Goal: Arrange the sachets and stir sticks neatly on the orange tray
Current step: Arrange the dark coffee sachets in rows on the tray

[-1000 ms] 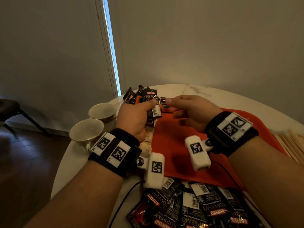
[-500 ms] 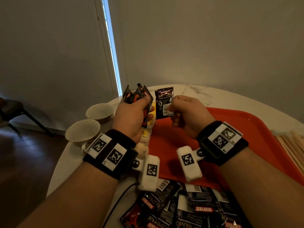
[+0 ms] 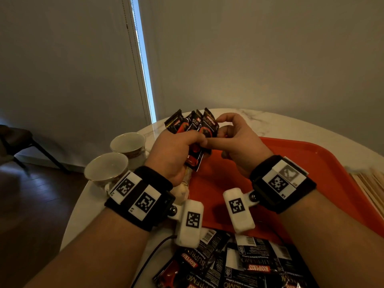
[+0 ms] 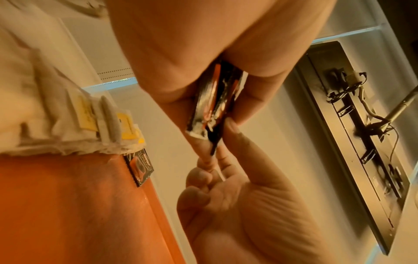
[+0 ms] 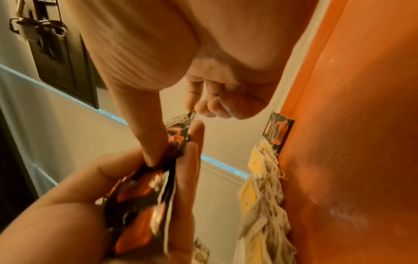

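My left hand (image 3: 176, 150) grips a fanned bunch of black coffee sachets (image 3: 193, 123) upright over the left edge of the orange tray (image 3: 311, 163). My right hand (image 3: 234, 142) is right beside it, on the front sachet (image 3: 208, 123) of the bunch: thumb at its top corner, straight index finger across its lower part, touching my left thumb. The other right fingers (image 5: 217, 105) are curled on nothing. The bunch (image 4: 212, 100) shows edge-on in the left wrist view. Wooden stir sticks (image 3: 372, 188) lie right of the tray.
Loose sachets (image 3: 239, 265) are heaped at the near edge of the white marble table (image 3: 270, 121). Tea bags (image 5: 260, 196) lie along the tray's left side, with one sachet (image 4: 141, 167) at its far corner. Two cups (image 3: 106, 171) stand left.
My right hand lifted a single sachet from near the tray's far corner and carried it left into the bunch in my left hand. Both hands rose a little.
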`<state>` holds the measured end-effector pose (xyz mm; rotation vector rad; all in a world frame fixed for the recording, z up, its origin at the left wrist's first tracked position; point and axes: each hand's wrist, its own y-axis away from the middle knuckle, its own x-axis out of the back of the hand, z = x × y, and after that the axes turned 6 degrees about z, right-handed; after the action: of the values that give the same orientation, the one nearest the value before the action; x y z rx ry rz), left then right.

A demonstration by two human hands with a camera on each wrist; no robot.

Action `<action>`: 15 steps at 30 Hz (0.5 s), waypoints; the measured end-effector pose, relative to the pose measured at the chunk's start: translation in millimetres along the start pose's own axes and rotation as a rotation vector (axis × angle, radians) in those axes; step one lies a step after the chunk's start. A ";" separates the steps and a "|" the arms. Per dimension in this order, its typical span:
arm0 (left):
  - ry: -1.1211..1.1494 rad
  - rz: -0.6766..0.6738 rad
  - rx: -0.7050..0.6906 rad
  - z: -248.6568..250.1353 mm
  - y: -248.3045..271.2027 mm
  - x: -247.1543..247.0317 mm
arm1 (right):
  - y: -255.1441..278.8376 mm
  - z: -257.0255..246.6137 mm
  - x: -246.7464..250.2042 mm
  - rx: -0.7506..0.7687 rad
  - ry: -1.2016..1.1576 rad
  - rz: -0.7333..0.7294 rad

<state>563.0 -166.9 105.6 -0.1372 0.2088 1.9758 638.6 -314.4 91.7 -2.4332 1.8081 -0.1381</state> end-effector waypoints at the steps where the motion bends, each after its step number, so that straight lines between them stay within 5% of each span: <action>1: -0.013 -0.006 0.011 0.1 -0.3 -0.2 | -0.6 0.6 1.7 -0.041 0.003 -0.013; 6: 0.007 -0.002 0.078 2.3 0.8 -0.7 | 3.3 -1.5 1.6 -0.134 -0.225 -0.101; 15: 0.070 0.017 0.140 2.8 -4.7 4.0 | 0.4 -0.7 4.1 -0.226 -0.418 0.090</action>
<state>565.7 -160.9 107.2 -0.1139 0.3941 1.9680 639.3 -318.5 92.4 -2.2810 1.8088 0.5672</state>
